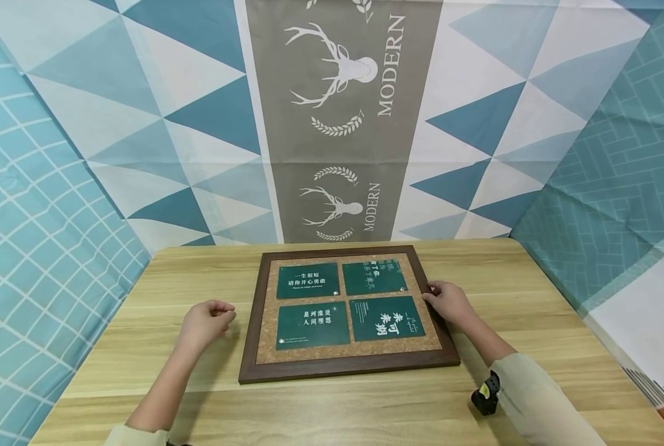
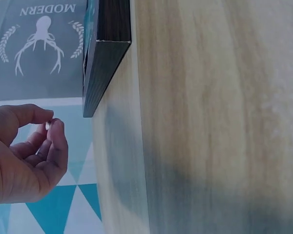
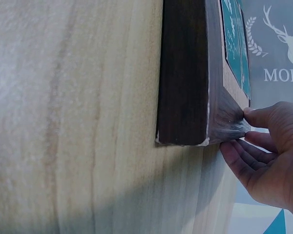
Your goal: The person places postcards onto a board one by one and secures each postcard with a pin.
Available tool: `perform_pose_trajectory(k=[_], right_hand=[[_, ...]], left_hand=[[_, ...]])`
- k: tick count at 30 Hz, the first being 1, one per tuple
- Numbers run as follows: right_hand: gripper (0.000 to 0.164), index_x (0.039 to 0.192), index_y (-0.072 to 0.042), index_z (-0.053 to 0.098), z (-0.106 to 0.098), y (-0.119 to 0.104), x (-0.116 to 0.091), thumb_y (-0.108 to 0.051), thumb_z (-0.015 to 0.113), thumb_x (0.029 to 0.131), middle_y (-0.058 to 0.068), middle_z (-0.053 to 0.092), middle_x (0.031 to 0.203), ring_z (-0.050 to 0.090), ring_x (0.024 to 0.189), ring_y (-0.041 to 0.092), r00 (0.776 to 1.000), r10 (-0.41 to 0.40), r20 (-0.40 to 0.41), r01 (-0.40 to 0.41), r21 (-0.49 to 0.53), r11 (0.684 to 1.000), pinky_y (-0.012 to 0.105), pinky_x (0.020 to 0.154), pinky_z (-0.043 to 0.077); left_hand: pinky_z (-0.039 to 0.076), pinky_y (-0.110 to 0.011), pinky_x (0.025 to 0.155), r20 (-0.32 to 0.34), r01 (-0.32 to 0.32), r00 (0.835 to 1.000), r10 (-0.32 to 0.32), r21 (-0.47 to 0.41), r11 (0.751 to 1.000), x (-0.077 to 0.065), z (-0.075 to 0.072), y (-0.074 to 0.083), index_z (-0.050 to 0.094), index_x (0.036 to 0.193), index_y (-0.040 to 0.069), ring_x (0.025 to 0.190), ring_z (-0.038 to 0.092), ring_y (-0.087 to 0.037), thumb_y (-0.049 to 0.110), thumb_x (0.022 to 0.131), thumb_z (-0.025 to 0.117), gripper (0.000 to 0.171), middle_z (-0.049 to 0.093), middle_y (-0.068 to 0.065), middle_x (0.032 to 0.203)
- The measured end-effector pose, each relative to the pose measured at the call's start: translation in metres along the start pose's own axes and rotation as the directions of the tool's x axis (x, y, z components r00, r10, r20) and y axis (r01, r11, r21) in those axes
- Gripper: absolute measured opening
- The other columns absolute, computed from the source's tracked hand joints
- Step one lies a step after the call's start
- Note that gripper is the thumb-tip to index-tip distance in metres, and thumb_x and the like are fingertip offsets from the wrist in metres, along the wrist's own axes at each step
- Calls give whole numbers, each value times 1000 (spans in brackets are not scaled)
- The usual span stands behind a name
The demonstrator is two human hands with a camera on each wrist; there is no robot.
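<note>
A cork board with a dark wooden frame (image 1: 349, 368) lies on the table. Four-cornered green cards with white lettering cover much of its cork, among them an upper left card (image 1: 307, 272) and a lower right card (image 1: 388, 319). Small shiny pins (image 1: 336, 293) show on some of them. Left of the frame, apart from it, my left hand (image 1: 202, 325) pinches a small whitish pin-like thing (image 2: 49, 125), mostly hidden by thumb and fingertips. My right hand (image 3: 276, 151) grips the frame's right side, thumb on the upper face and fingers against the outer edge.
The light wood table (image 1: 365, 412) extends around the board on all sides. Behind it rises a patterned cloth backdrop (image 1: 343, 142) with deer heads and triangles. Tiled-pattern cloth hangs at left (image 1: 36, 217) and right. A black device (image 1: 485, 396) is on the right wrist.
</note>
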State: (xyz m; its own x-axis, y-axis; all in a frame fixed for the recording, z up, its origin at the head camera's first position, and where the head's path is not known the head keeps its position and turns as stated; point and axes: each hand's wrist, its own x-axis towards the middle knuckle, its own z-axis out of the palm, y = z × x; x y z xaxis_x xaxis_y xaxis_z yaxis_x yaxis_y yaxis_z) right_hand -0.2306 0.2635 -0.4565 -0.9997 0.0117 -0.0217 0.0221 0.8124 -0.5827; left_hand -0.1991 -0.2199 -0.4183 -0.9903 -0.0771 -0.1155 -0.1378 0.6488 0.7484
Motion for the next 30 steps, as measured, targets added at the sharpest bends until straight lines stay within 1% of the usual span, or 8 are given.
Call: perform_pose_trajectory(k=[3, 6, 13, 18, 21, 25, 28, 30], right_hand=[[46, 130, 10, 48, 0, -1, 0, -16, 57, 93, 25, 63, 105, 63, 82, 26, 1000, -2, 2, 2, -1, 1000, 33, 60, 51], [46, 131, 9, 48, -1, -2, -1, -16, 57, 93, 25, 63, 106, 63, 82, 26, 1000, -5, 5, 5, 0, 1000, 32, 60, 50], [46, 130, 10, 48, 0, -2, -1, -16, 57, 93, 24, 63, 104, 62, 77, 22, 1000, 0, 4, 0, 7, 1000, 30, 57, 48], [46, 130, 9, 48, 0, -2, -2, -16, 57, 93, 24, 63, 104, 63, 82, 26, 1000, -7, -1, 7, -2, 1000, 32, 60, 51], [46, 130, 10, 48, 0, -2, -2, -17, 57, 93, 25, 63, 106, 63, 85, 27, 1000, -19, -4, 19, -11, 1000, 33, 62, 51], [44, 129, 9, 50, -1, -1, -1, -18, 55, 94, 26, 62, 107, 62, 84, 29, 999, -31, -17, 31, -10, 999, 33, 60, 50], [41, 127, 8, 53, -1, 0, -1, -18, 53, 95, 27, 60, 112, 62, 90, 33, 998, -47, -40, 47, -13, 999, 36, 63, 51], [40, 125, 7, 54, -2, -2, -2, -19, 52, 95, 28, 58, 116, 61, 95, 36, 997, -52, -55, 52, -10, 999, 39, 66, 52]], left_hand=[[53, -24, 58, -30, -26, 999, 27, 43, 999, -2, 1, 4, 63, 107, -3, 70, 62, -17, 16, 89, 54, 28, 66, -13, 90], [52, -24, 56, -42, -41, 998, 44, 68, 997, -5, 3, 9, 64, 107, -3, 68, 61, -16, 16, 87, 52, 29, 65, -11, 89], [50, -25, 55, -35, -67, 997, 71, 105, 992, -6, 9, 17, 64, 111, -1, 68, 62, -14, 16, 88, 50, 32, 65, -11, 93], [50, -24, 56, -24, -96, 995, 99, 123, 988, -6, 13, 20, 63, 114, -2, 75, 63, -16, 16, 90, 51, 32, 66, -15, 99], [50, -25, 59, -27, -109, 993, 113, 132, 985, -6, 14, 22, 62, 117, -2, 83, 65, -23, 16, 92, 52, 32, 67, -16, 103], [53, -32, 68, -36, -140, 989, 147, 138, 980, -6, 15, 25, 63, 116, -1, 95, 64, -31, 16, 93, 53, 31, 67, -17, 104], [55, -36, 73, -34, -160, 986, 165, 118, 980, -6, 16, 27, 64, 115, -1, 97, 64, -32, 16, 93, 54, 30, 67, -18, 105], [55, -35, 73, -22, -160, 986, 162, 94, 983, -6, 16, 27, 64, 115, -1, 95, 65, -30, 17, 93, 54, 30, 67, -18, 107]])
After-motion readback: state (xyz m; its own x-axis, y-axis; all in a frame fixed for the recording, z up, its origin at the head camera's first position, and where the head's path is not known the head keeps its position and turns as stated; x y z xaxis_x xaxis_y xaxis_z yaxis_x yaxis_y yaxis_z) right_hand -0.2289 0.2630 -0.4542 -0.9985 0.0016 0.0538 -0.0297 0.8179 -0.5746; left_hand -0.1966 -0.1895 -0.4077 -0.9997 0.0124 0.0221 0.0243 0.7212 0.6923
